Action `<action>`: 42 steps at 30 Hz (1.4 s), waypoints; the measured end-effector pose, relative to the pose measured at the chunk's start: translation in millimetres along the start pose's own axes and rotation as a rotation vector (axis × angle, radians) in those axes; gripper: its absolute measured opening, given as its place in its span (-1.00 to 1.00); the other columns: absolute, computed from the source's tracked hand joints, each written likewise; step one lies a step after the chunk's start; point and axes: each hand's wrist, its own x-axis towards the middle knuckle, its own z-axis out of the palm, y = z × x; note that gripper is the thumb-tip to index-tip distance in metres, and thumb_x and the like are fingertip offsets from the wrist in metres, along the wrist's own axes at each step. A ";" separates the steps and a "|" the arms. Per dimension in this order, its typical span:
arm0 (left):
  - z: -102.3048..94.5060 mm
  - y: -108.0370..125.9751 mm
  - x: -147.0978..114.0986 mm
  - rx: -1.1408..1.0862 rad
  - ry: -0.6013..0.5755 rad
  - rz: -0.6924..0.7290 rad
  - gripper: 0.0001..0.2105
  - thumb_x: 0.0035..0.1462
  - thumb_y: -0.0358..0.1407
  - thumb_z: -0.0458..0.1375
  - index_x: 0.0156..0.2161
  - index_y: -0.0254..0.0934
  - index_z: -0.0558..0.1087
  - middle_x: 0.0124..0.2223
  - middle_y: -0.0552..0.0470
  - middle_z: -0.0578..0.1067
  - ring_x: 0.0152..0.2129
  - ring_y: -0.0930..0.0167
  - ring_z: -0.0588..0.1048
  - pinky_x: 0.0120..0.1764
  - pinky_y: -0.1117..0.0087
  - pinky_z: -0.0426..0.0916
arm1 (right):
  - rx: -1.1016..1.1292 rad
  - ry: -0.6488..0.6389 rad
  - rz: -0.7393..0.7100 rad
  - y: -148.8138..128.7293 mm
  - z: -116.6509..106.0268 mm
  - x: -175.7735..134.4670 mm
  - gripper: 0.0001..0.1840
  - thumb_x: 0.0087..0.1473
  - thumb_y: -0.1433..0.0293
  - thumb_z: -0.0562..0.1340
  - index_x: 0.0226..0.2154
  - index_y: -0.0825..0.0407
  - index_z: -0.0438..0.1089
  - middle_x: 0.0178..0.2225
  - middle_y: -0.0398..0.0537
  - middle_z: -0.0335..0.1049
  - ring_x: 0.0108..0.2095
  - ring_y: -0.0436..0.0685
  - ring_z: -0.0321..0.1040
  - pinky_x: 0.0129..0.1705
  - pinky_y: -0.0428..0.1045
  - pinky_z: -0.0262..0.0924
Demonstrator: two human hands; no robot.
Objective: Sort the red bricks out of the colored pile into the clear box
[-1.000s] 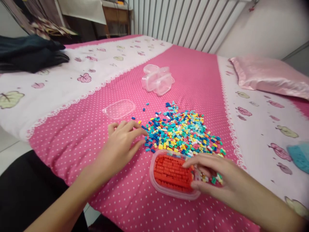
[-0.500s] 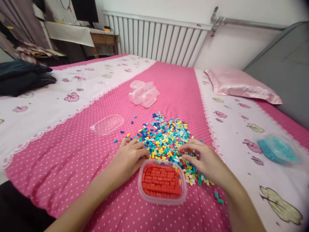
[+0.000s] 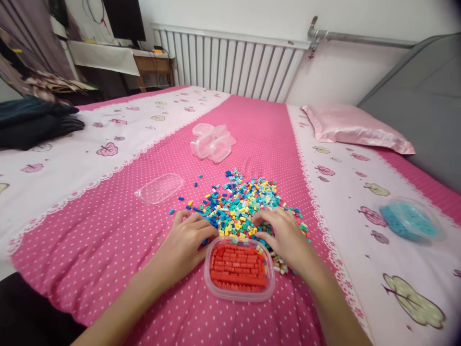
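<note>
A clear plastic box point(image 3: 239, 294) packed with rows of red building bricks point(image 3: 237, 269) sits in front of me on the pink bedspread. Just beyond it spreads a heap of small loose bricks point(image 3: 239, 204) in blue, teal, yellow, white and other colours. My left hand point(image 3: 192, 235) rests at the heap's left edge, beside the box, fingers bent and loosely apart; I see nothing held. Over the heap's right side, my right hand point(image 3: 283, 235) has its thumb and forefinger apart, with no brick visible between them. Some bricks under both hands are hidden.
A clear lid point(image 3: 160, 188) lies left of the heap, and stacked clear containers point(image 3: 212, 142) sit farther back. At the right stands a container of light-blue bricks point(image 3: 410, 221). A pink pillow point(image 3: 356, 126) and dark folded clothes point(image 3: 36, 122) lie toward the bed's sides.
My right hand has moved left and inward over the heap, closer to the box. The left hand stays nearly in place. The view has shifted slightly.
</note>
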 end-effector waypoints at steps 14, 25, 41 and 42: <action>-10.6 -10.0 127.9 -0.174 -0.393 0.390 -0.93 0.12 -0.40 0.33 -0.35 -0.18 0.62 -0.37 0.12 0.62 -0.37 0.44 0.54 -0.22 0.43 0.31 | 0.024 -0.075 -0.015 -1.9 0.5 2.3 -0.77 0.08 0.62 0.32 -0.33 -0.06 0.50 -0.29 -0.13 0.55 -0.15 0.20 0.35 -0.05 0.12 0.05; -9.2 3.1 102.6 -0.401 -0.144 0.443 -0.89 0.14 -0.29 0.36 -0.25 -0.24 0.55 -0.32 0.15 0.60 -0.33 0.45 0.50 -0.20 0.41 0.26 | 0.355 -0.015 0.008 -4.5 -24.7 -2.6 -0.84 0.05 0.50 0.31 -0.39 -0.13 0.49 -0.35 -0.21 0.53 -0.28 0.10 0.42 -0.20 0.03 0.21; -12.0 8.4 100.7 -0.398 0.091 0.481 -0.99 0.16 -0.36 0.32 -0.29 -0.22 0.58 -0.33 0.11 0.64 -0.35 0.42 0.50 -0.18 0.34 0.36 | 0.603 0.160 0.177 -16.5 -25.5 -2.5 -0.93 -0.01 0.39 0.41 -0.38 -0.08 0.56 -0.41 -0.17 0.58 -0.35 0.08 0.50 -0.28 -0.02 0.39; -11.8 8.6 100.7 -0.402 0.100 0.480 -0.98 0.16 -0.35 0.33 -0.30 -0.22 0.58 -0.34 0.12 0.64 -0.36 0.43 0.51 -0.19 0.35 0.37 | 0.587 0.172 0.179 -16.8 -25.0 -2.7 -0.96 0.01 0.39 0.40 -0.40 -0.09 0.56 -0.43 -0.18 0.58 -0.38 0.07 0.50 -0.30 -0.02 0.38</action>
